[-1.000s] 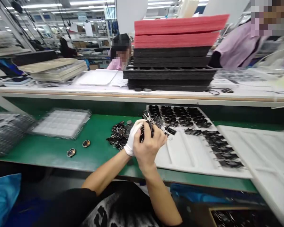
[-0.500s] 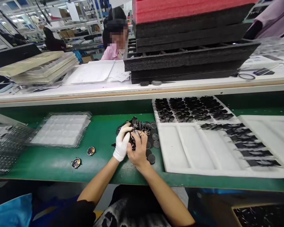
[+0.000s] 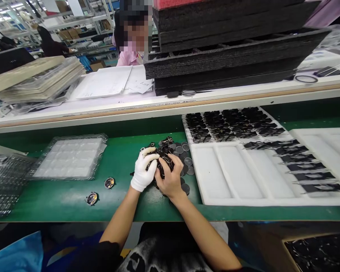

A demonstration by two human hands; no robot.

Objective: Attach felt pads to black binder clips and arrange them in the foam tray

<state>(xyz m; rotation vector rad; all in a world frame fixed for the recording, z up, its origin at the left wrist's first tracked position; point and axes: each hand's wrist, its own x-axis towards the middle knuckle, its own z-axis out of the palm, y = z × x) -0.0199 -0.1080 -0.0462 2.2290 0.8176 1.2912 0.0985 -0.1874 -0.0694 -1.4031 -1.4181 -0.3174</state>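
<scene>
My left hand (image 3: pixel 144 170), in a white glove, is closed with its fingers bent over a heap of black binder clips (image 3: pixel 167 141). Bare and also closed, my right hand (image 3: pixel 171 175) curls its fingers beside it, thumb towards the glove. Dark parts and wire show between the two hands, but what they grip is hidden. Round discs (image 3: pixel 188 161), some clear and some dark, lie to the right of the heap. On the green bench to the left are two round watch-like pieces (image 3: pixel 109 183), with small clips at their rims.
A white foam tray (image 3: pixel 229 173) on the right carries rows of black binder clips. Clear plastic trays (image 3: pixel 70 156) lie at the left. Black foam trays (image 3: pixel 229 56) are stacked on the shelf above, near papers (image 3: pixel 102 83). A co-worker in pink (image 3: pixel 129 56) is beyond.
My hands have spread slightly apart over the heap, and the grey piece seen between them is out of sight. More discs show beside my right hand. The camera view has shifted.
</scene>
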